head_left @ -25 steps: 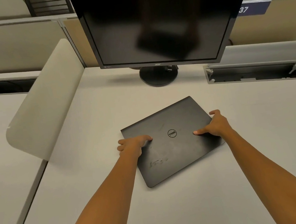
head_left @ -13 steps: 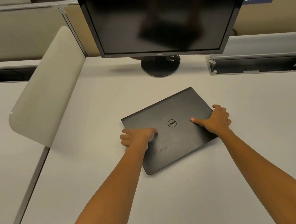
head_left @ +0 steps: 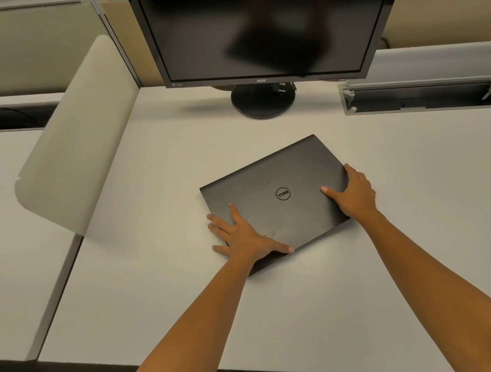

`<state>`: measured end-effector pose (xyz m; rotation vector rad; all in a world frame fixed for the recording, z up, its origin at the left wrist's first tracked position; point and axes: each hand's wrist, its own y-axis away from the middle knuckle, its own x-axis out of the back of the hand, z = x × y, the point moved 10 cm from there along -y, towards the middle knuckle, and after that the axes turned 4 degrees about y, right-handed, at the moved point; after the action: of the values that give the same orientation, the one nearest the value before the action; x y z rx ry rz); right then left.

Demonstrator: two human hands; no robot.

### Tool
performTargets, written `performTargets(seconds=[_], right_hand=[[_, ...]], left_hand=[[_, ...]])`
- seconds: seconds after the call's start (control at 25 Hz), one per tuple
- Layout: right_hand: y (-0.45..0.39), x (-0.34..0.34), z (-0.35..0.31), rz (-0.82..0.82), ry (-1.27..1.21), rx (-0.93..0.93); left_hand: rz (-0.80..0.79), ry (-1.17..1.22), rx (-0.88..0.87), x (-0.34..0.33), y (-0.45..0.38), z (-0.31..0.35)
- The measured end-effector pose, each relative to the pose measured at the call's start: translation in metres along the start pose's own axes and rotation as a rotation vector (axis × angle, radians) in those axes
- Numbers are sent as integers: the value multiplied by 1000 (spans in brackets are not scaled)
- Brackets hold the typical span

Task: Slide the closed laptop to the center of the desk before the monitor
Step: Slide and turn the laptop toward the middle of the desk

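Laptop, closed: lies skewed at mid-desk, just before the monitor base. Left hand: now spread flat on the near-left corner, where the edge was gripped before. Right hand: clamped on the right edge, thumb atop. Slide judged nearly finished; squaring remains.

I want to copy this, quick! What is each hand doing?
Left hand: open, fingers spread flat on the laptop lid.
Right hand: holding the laptop's right edge, thumb on top.

Warm, even indoor light, soft shadow under the monitor, blurred reflection on its screen, wide-angle bending at edges
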<state>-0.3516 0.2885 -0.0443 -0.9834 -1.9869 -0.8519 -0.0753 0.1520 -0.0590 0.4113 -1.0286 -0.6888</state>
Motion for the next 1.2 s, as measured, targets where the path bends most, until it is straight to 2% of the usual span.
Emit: performTargets(seconds=[0.12,0.32,0.52,1.2], right_hand=[[-1,-4,-7,-48,167,35],[-3,-6,-5,-88,238,17],[-3,-7,0,-84,210,-29],[42,-11,21,41,89,-195]], left_hand=[[-46,-85,-73,-9,1,0],[-49,-149,-138,-12,-5,1],[-12,-216,-221,-8,-12,3],[-105,-462,-438,21,-52,10]])
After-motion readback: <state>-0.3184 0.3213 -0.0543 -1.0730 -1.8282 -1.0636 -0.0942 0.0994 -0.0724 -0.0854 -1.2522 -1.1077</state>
